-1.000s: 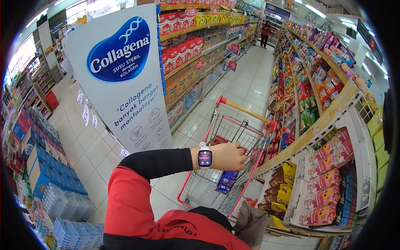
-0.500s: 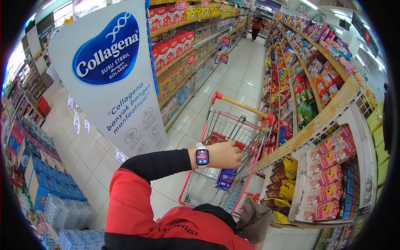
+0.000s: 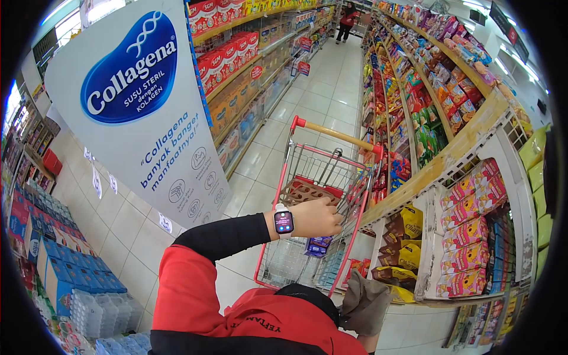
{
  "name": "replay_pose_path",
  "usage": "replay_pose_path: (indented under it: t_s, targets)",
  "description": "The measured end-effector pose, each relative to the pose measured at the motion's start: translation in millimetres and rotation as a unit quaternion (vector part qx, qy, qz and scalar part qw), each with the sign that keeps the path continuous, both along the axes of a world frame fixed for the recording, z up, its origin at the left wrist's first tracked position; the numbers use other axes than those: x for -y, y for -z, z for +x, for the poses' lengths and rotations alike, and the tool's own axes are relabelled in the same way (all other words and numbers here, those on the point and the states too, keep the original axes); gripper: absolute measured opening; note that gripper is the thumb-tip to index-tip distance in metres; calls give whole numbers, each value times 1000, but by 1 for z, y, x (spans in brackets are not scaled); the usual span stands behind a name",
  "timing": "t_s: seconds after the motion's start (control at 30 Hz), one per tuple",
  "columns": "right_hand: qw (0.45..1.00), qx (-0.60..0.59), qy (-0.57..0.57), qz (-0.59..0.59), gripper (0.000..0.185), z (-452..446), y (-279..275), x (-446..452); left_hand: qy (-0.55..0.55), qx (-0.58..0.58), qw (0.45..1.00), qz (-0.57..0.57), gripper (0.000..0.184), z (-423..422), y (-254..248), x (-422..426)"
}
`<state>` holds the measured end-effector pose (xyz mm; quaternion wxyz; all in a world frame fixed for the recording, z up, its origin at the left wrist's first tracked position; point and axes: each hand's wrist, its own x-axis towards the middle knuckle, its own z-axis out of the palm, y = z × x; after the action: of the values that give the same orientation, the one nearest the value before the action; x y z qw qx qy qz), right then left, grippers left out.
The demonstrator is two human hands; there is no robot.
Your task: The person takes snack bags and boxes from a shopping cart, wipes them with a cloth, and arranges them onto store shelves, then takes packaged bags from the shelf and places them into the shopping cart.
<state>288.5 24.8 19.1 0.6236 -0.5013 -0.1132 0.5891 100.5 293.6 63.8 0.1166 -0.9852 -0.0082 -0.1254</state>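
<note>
My left hand [image 3: 319, 218] is held out over the shopping cart [image 3: 290, 260], fingers curled, with a lit smartwatch [image 3: 284, 222] on the wrist. What the fingers hold, if anything, cannot be made out. Beneath it in the wire cart lie a purple package [image 3: 318, 246] and, farther back, a brown and red tray-like item [image 3: 309, 193]. A grey-brown cloth [image 3: 363, 305] hangs low at the right of my body, by the forearm. It covers my right hand, whose fingers do not show.
A tall Collagena sign [image 3: 133, 118] stands at the left. Snack shelves [image 3: 438, 142] line the right side, with pink packs [image 3: 464, 257] nearby. Boxed goods fill the shelf [image 3: 236, 77] beyond the sign. Bottled water [image 3: 97, 310] is stacked at lower left. A person [image 3: 347, 23] is far down the aisle.
The view has shifted, moving the sign left and the cart's handle up and left. My left hand stays over the cart. The distant person has changed pose.
</note>
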Motion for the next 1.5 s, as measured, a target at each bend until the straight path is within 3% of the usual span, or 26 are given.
replay_pose_path:
  t_s: [0.17,0.37,0.43,0.47,0.53,0.57,0.63,0.67,0.7,0.77,0.8,0.83,0.9,0.93,1.03,1.1,1.13,1.2,1.23,1.3,1.33,1.37,1.5]
  targets:
    - [999,-44,-24,1,92,3,6,6,7,7,1000,-23,13,3,5,6]
    - [994,93,-65,13,92,-5,2,3,31,36,998,-34,9,8,14,14]
    - [983,137,-111,51,74,-9,-7,0,39,45,998,-36,11,10,17,18]
    - [983,136,-109,50,74,-11,-9,-3,42,44,997,-38,11,11,18,21]
    - [925,341,-163,42,62,-15,-14,-11,22,-14,997,-67,39,15,19,29]
    - [878,438,-188,36,59,-16,-16,-14,27,-14,997,-69,39,18,18,35]
    - [753,616,-230,21,59,-15,-16,-14,70,30,980,-185,66,25,7,49]
    - [702,684,-174,94,49,-6,6,-14,88,47,975,-197,83,31,11,57]
    - [703,685,-170,90,49,-8,0,-17,93,46,975,-197,83,35,11,63]
    - [590,779,-190,91,38,-19,-26,-34,135,59,973,-176,70,41,10,74]
    - [496,854,-159,3,35,-31,-39,-34,153,154,967,-136,51,46,14,78]
    - [496,854,-157,-1,35,-28,-38,-34,157,154,966,-136,51,47,18,81]
    - [593,775,-194,101,33,-18,-30,-35,133,44,974,-180,35,47,22,85]
    - [595,775,-191,98,33,-16,-25,-33,140,137,955,-222,24,48,27,88]
    - [585,787,-180,76,32,-13,-3,-26,101,114,938,-312,26,44,50,92]
    - [611,771,-155,91,34,-11,14,-25,90,113,920,-365,26,38,70,94]
    - [613,770,-154,88,34,-11,18,-23,70,126,890,-433,26,36,80,96]
    - [575,801,-154,69,35,-10,27,-17,37,149,822,-548,24,33,107,100]
    - [576,801,-151,63,35,-6,37,-13,42,145,821,-550,24,32,121,101]
    - [468,853,-228,31,39,6,67,-1,-21,158,769,-619,24,28,146,102]
    - [522,810,-264,39,43,12,78,5,-61,167,762,-623,18,27,154,102]
    - [524,809,-265,33,43,13,89,9,-58,164,760,-627,18,25,164,101]
    - [638,724,-256,-56,45,14,130,23,-154,169,717,-658,15,31,212,92]
